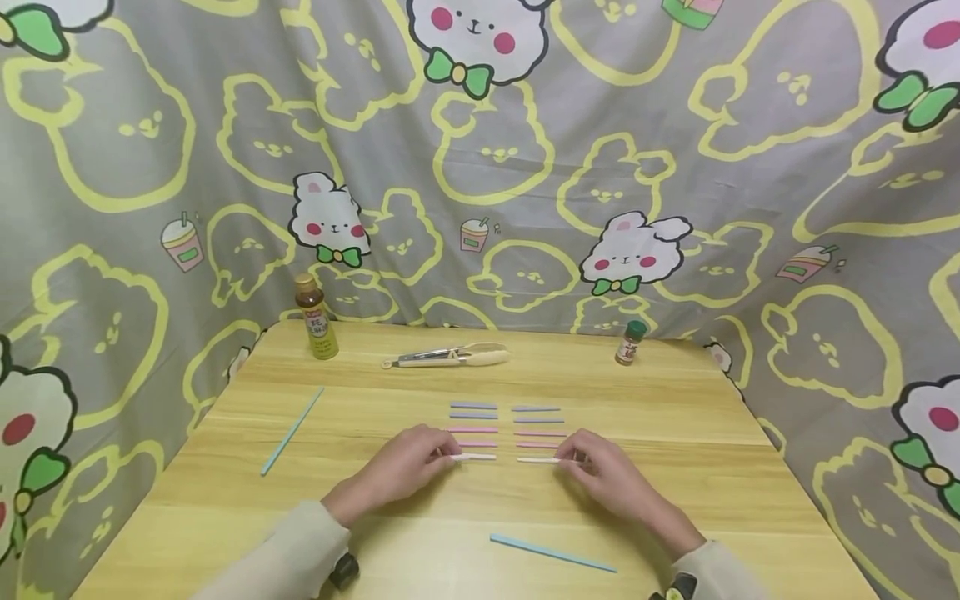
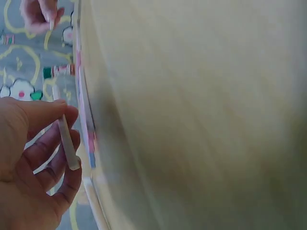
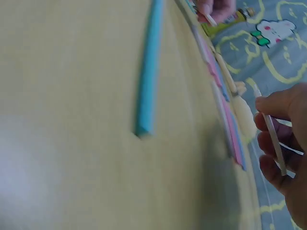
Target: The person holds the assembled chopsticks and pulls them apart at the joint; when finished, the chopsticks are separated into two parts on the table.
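Note:
My left hand [image 1: 408,465] pinches a slim white stick [image 2: 68,141] between thumb and fingers, on the near side of the left column of short sticks. My right hand [image 1: 611,479] grips another white stick [image 3: 275,141] in the same way, by the right column. Each column shows purple sticks [image 1: 472,416] at the far end and pink sticks [image 1: 472,431] closer to me, lying roughly parallel. In the head view, the held sticks point inward toward each other across a gap. Whether they touch the tabletop is hard to tell.
A long blue stick [image 1: 292,431] lies slanted at left; a second blue stick [image 1: 553,553] lies in front. Along the back of the wooden table [image 1: 187,517] are an oil bottle [image 1: 318,325], tongs [image 1: 450,357] and a green-capped jar [image 1: 631,343]. A patterned curtain [image 1: 517,225] surrounds it.

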Tool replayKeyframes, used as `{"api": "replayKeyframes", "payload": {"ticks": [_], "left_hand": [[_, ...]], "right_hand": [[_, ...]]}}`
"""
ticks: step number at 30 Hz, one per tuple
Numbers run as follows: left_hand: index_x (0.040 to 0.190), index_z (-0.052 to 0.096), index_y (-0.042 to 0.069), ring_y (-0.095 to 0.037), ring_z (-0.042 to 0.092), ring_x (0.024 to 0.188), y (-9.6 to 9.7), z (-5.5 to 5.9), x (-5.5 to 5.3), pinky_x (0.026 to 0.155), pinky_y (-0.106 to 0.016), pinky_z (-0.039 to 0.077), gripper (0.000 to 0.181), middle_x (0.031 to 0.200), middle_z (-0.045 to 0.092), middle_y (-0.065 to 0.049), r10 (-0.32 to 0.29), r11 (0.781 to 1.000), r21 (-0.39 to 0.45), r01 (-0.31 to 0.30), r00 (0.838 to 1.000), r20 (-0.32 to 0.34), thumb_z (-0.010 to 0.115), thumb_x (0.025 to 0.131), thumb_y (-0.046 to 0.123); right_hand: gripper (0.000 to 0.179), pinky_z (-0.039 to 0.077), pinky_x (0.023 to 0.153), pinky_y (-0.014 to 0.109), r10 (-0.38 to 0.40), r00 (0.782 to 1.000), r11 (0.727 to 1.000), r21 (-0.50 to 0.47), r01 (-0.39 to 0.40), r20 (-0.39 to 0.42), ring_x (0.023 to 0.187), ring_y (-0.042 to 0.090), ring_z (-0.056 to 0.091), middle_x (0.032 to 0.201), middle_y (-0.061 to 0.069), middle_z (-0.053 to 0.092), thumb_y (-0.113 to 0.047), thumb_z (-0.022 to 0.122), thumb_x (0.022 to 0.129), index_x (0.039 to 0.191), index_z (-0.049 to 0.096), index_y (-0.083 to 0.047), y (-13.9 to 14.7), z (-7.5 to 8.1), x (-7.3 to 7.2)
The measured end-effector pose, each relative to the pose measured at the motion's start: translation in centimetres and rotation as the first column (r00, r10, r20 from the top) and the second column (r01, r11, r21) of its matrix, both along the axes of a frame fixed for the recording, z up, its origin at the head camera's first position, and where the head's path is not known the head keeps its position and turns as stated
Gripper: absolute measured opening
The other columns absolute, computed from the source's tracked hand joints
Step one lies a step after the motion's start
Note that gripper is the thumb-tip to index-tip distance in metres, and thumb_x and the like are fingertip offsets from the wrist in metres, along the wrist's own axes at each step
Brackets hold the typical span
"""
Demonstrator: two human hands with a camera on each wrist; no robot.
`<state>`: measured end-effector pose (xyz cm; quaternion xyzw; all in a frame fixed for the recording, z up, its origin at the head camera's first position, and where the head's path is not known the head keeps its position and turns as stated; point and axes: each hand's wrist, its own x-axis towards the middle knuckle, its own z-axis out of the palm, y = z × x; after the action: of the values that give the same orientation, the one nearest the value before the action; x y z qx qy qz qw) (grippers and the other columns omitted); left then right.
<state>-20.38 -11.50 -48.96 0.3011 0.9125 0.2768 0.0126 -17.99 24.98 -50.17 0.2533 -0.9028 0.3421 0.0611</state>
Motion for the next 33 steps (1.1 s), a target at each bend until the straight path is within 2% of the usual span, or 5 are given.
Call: {"api": "replayKeyframes", "payload": {"ticks": [4,7,15,24,33], "left_hand": [[0.112,0.078,0.017,-0.009,0.070,0.101,1.4,0.0,0.5,0.096,-0.038,0.061,0.008,0.108,0.077,0.006,-0.058,0.998,-0.033,0.057,0.998,-0.032,0.074,0.104,0.018],[0.114,0.078,0.017,-0.008,0.070,0.103,2.2,0.0,0.5,0.097,-0.036,0.061,0.010,0.110,0.077,0.006,-0.079,0.995,-0.060,0.076,0.995,-0.057,0.074,0.104,0.017],[0.111,0.079,0.020,-0.007,0.071,0.102,3.8,-0.1,0.1,0.095,-0.033,0.059,0.010,0.110,0.078,0.008,-0.122,0.984,-0.142,0.105,0.986,-0.116,0.077,0.102,0.017],[0.106,0.080,0.021,-0.008,0.068,0.098,4.4,0.0,0.0,0.082,-0.030,0.047,0.006,0.106,0.078,0.010,-0.129,0.975,-0.193,0.105,0.985,-0.116,0.079,0.101,0.019],[0.109,0.080,0.022,-0.008,0.067,0.102,4.4,-0.3,-0.2,0.088,-0.033,0.051,0.007,0.107,0.077,0.010,-0.111,0.979,-0.182,0.093,0.989,-0.094,0.078,0.102,0.021]], "right_hand": [[0.010,0.062,0.089,0.030,0.014,0.999,1.000,0.012,-0.015,0.033,0.098,0.004,0.066,0.104,-0.014,0.069,-0.018,0.079,0.101,0.106,0.073,-0.023,-1.3,-0.6,0.3],[0.007,0.063,0.092,0.031,0.007,0.999,0.999,0.033,-0.009,0.047,0.102,0.006,0.069,0.106,-0.016,0.068,-0.020,0.078,0.102,0.107,0.073,-0.023,-2.1,-0.9,0.3],[0.006,0.060,0.086,0.028,-0.030,1.000,0.995,0.099,0.030,0.001,0.092,0.000,0.067,0.098,-0.017,0.069,-0.020,0.082,0.099,0.102,0.078,-0.023,-3.9,-1.0,0.1],[0.009,0.053,0.076,0.025,-0.015,0.995,0.989,0.148,0.029,-0.096,0.083,-0.003,0.061,0.091,-0.018,0.069,-0.018,0.085,0.094,0.097,0.079,-0.023,-4.7,-1.7,-0.1],[0.010,0.047,0.081,0.030,-0.060,0.992,0.974,0.210,0.082,-0.112,0.085,-0.005,0.058,0.089,-0.023,0.065,-0.023,0.087,0.093,0.096,0.079,-0.028,-4.8,-1.8,-0.2]]}}
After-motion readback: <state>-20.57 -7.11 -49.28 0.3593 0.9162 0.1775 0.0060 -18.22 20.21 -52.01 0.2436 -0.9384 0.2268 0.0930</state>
